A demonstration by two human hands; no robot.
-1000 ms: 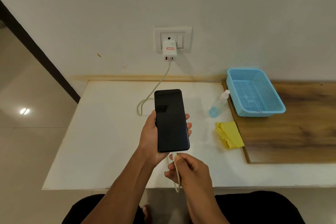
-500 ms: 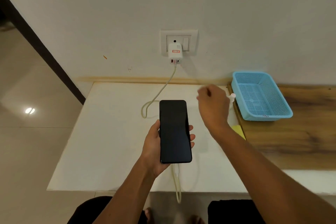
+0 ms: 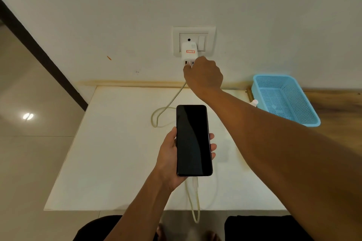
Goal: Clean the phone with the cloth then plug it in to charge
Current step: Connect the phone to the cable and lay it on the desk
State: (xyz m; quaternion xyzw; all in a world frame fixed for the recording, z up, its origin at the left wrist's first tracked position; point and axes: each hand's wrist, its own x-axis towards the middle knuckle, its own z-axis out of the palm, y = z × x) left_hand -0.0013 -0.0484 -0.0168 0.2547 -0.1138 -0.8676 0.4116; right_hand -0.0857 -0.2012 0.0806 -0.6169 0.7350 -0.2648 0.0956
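Note:
My left hand (image 3: 168,159) holds a black phone (image 3: 193,141) upright above the white table (image 3: 117,152), screen dark. A cream charging cable (image 3: 168,103) enters the phone's bottom edge, loops below the table edge, and runs up to the white charger (image 3: 188,50) in the wall socket (image 3: 208,31). My right hand (image 3: 203,76) is stretched to the underside of the charger, with its fingertips pinched on the cable's plug there. The yellow cloth is hidden behind my right forearm.
A light blue mesh basket (image 3: 284,100) sits on a wooden board (image 3: 337,107) at the right. Only the white cap of a spray bottle (image 3: 254,102) shows beside my forearm. The wall switch is right of the charger. My dark-clothed knees are below the table edge.
My right hand left the cable at the phone's bottom, rose across the table and reached the charger at the wall. My left hand kept the phone steady.

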